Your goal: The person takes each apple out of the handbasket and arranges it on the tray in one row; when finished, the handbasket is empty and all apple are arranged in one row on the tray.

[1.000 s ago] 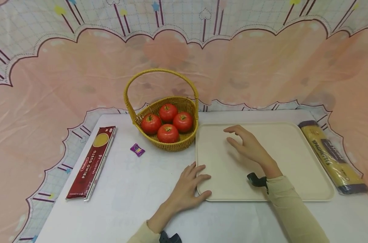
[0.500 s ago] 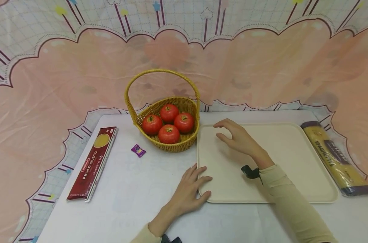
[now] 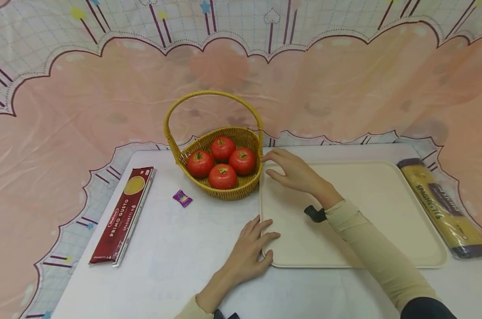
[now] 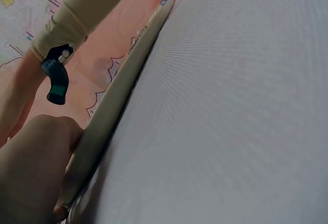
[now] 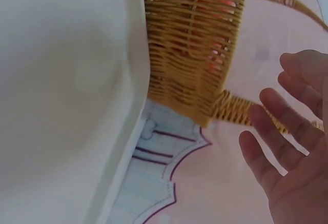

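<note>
So the basket (image 3: pixel 229 193) sits just off the far left corner of the tray (image 3: pixel 368 212), with four tomatoes (image 3: pixel 222 177) inside and its handle (image 3: pixel 213 93) standing up. The right hand (image 3: pixel 292 170) is right by the base of that handle, fingers loosely bent and not gripping anything; whether the tips touch the wicker, I can't tell. The left hand (image 3: pixel 250 250) rests on the tray's near left corner, fingers spread, not wrapped round anything I can see. My worry: a knuckle bumps the handle side-on and the basket tips or skids, and those tomatoes look round enough to roll. Also, the basket's so tight against the tray rim that sliding it over could snag and jolt the lot
</note>
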Demonstrator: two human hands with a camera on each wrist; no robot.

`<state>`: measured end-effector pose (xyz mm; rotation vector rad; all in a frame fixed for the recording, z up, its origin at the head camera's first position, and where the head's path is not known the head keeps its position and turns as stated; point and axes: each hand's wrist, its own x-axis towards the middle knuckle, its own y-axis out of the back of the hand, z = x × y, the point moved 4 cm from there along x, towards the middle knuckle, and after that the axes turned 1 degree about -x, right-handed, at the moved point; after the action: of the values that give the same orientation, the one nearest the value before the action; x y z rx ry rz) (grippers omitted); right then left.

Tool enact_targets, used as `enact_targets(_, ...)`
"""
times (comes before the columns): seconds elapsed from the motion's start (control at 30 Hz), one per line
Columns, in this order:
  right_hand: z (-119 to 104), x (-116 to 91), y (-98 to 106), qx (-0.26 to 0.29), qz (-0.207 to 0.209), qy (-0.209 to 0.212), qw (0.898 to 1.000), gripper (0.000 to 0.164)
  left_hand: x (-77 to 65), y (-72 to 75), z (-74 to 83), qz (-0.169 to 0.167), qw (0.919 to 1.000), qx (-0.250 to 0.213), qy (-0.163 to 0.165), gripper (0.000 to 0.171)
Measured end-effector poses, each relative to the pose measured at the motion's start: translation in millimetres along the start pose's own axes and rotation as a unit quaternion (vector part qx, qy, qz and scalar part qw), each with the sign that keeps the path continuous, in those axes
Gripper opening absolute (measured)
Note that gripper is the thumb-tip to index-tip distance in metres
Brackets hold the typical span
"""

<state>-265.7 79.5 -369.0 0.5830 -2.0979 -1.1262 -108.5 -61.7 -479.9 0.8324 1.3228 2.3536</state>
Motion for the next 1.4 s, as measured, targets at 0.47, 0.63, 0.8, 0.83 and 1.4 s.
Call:
enact_targets(0.47,-11.8,39.6,-16.5,-0.040,-0.033,0.039,0.998,0.032,0.1,0.2,1.1,0.000,1.0000,-0.007,0.002,0.040)
enact_targets(0.63,-16.2,51.2,-28.7,-0.068,-0.064,0.046,0.995,0.031,0.2,-0.2,2.3,0.001,1.0000,-0.006,-0.001,0.040)
enact_targets(0.8,-23.0,63.2,-37.7,-0.107,-0.090,0.058,0.988,0.033,-1.1,0.9,1.5,0.002,1.0000,-0.007,0.001,0.040)
enact_targets(0.83,-23.4,65.0,-38.5,-0.114,-0.093,0.060,0.987,0.034,-1.2,0.6,1.5,0.003,1.0000,-0.004,-0.001,0.041)
enact_targets(1.4,-17.3,92.5,-53.2,-0.153,-0.202,0.001,0.967,0.051,-1.1,0.6,1.2,0.007,1.0000,0.007,-0.002,0.041)
